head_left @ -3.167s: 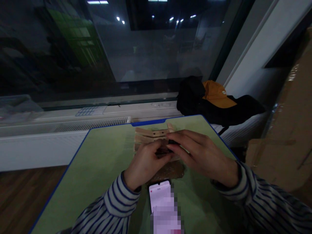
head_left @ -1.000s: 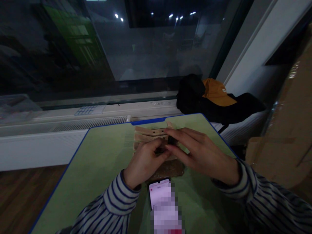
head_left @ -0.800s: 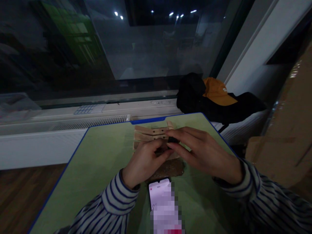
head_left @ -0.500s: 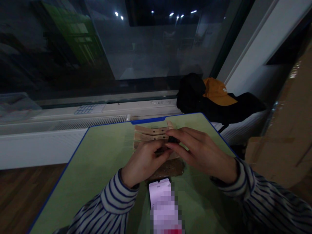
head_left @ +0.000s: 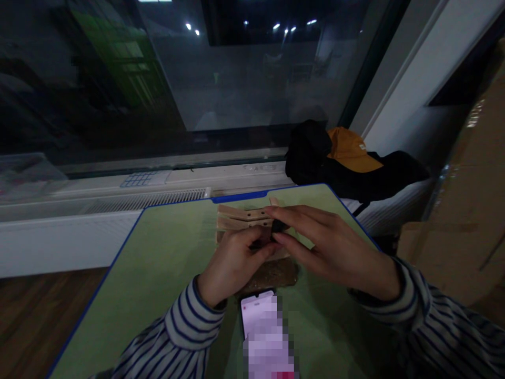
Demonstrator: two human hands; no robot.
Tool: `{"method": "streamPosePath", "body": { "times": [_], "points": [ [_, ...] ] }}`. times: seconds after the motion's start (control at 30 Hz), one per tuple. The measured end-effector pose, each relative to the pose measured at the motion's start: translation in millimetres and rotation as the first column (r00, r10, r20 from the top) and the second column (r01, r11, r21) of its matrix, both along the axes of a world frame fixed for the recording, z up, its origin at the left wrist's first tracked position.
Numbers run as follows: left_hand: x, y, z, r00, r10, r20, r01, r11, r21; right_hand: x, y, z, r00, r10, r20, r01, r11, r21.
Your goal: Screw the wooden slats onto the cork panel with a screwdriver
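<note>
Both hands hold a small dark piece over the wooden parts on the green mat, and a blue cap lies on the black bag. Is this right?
No: the head view shows the cap is orange, not blue. It lies on the black bag, and the left hand and right hand hold the small dark piece over the wooden parts on the green mat.

A phone [head_left: 258, 313] with a lit screen lies at the near edge of the green, blue-rimmed surface [head_left: 165, 252]. Beyond the far edge, a white radiator grille [head_left: 150, 200] runs under a dark window [head_left: 236, 79]. A black bag [head_left: 315, 158] sits on the sill to the right with an orange cap [head_left: 349, 150] resting on it. A cardboard box [head_left: 469, 210] stands at far right, above the wooden floor [head_left: 35, 316] seen at left.
</note>
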State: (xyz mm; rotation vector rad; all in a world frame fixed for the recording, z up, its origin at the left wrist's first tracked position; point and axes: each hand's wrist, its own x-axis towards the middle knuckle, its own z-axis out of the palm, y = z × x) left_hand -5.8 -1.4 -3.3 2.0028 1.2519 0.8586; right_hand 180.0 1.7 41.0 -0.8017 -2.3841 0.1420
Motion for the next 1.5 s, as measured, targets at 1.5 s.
{"method": "streamPosePath", "body": {
  "times": [1.5],
  "points": [
    [2.0, -2.0, 11.2, 0.993, -0.114, -0.026, 0.113, 0.993, -0.036, -2.3, -0.2, -2.5, 0.999, -0.030, 0.028, 0.029, 0.999, 0.031]
  ]
}}
